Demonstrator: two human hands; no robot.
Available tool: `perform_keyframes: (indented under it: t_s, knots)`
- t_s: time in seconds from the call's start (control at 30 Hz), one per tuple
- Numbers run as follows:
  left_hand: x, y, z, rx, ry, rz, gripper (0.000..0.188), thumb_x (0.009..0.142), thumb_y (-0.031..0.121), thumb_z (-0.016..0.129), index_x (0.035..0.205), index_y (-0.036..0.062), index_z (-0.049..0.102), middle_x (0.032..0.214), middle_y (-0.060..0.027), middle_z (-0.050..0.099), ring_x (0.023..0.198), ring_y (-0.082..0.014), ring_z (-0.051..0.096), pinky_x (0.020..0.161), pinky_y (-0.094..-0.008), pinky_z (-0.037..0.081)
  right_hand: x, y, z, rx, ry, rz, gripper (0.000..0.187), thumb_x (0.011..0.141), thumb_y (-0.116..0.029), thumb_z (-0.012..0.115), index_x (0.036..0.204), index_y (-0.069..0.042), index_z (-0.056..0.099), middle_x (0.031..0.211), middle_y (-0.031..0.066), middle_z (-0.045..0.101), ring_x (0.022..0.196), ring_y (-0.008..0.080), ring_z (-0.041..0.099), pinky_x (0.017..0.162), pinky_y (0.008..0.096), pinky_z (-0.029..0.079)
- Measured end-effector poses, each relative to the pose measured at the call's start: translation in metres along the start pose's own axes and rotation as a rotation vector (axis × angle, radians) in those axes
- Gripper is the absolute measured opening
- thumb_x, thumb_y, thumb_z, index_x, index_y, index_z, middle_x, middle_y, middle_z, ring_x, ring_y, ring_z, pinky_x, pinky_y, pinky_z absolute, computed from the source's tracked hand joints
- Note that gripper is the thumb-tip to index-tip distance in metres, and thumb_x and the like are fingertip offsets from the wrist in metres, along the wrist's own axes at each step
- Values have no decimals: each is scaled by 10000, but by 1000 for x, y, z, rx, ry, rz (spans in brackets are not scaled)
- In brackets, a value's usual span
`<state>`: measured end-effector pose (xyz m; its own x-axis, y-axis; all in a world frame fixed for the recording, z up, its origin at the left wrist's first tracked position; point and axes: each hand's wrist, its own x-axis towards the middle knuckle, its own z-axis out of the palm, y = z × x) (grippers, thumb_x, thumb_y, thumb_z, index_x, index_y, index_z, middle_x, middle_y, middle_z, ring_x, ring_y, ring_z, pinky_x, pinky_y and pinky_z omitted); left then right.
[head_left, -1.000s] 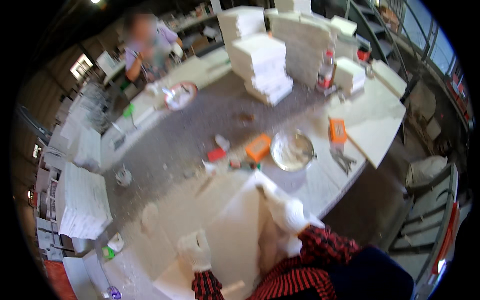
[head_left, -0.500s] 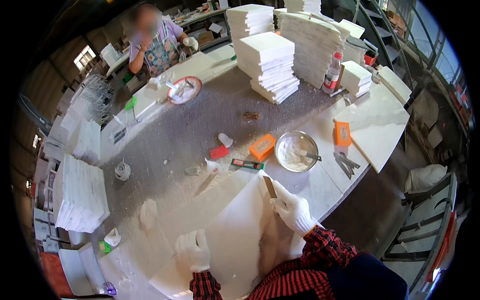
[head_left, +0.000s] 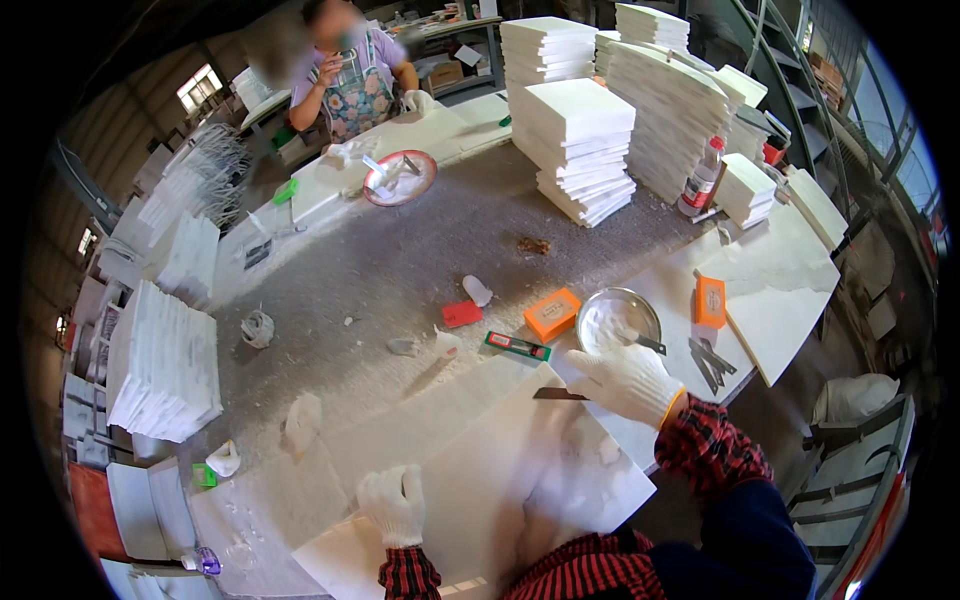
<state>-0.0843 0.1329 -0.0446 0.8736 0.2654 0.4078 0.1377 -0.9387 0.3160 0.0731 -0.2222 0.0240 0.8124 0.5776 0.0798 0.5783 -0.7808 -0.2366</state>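
Before me a white, grey-veined marble slab (head_left: 490, 455) lies at an angle on the table. My left hand (head_left: 393, 505), in a white knit glove, is at its left edge with the fingers curled against it; their undersides are hidden. My right hand (head_left: 632, 385), gloved too, is over the slab's far right side, palm down and fingers stretched out. By its thumb lies a dark flat scraper blade (head_left: 558, 394) on the slab's far edge. Just beyond the fingers stands a steel bowl (head_left: 655, 308) of white paste with a putty knife (head_left: 648, 343) in it.
Orange boxes (head_left: 552, 314), a green-and-black packet (head_left: 517, 346), a red block (head_left: 462, 314) and loose metal blades (head_left: 711, 362) lie around the bowl. Stacked white tiles (head_left: 580, 140) and a bottle (head_left: 701, 178) stand at the back. Across the table is a person (head_left: 360, 85) in a flowered apron.
My right hand has opened from around the scraper blade and shifted right toward the bowl; the blade now lies flatter, crosswise. My left hand stays at the slab's edge. The view has shifted slightly.
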Motion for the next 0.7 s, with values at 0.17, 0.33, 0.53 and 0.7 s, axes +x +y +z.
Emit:
perform_keyframes:
  t_s: [0.17,0.33,0.53,0.7]
  knots:
    - [0,0,3,10,-5,-1,212,872,198,689,686,97,674,677,-63,661,680,-299,560,741,-433,440,57,34,-14,-241,-153,-500,188,934,-306,615,894,-134,679,821,84,662,747,306,702,613,425,561]
    - [-3,-10,10,2,-7,22,203,870,190,679,687,102,673,650,-60,633,659,-302,548,731,-436,438,173,100,16,48,115,113,278,875,-226,687,1103,-80,623,932,221,713,874,423,706,717,549,554]
    - [7,-1,13,13,-71,-16,201,862,183,670,675,111,664,631,-63,611,633,-312,540,707,-434,434,235,157,87,-137,98,135,465,818,-208,733,1261,-132,612,1042,174,727,1002,372,715,793,517,565]
    - [2,-12,14,42,-112,-16,190,848,172,671,667,116,658,624,-64,605,634,-307,539,691,-428,427,266,155,76,-104,-173,170,571,800,-205,731,1349,-115,602,1144,196,719,1075,382,698,859,494,561]
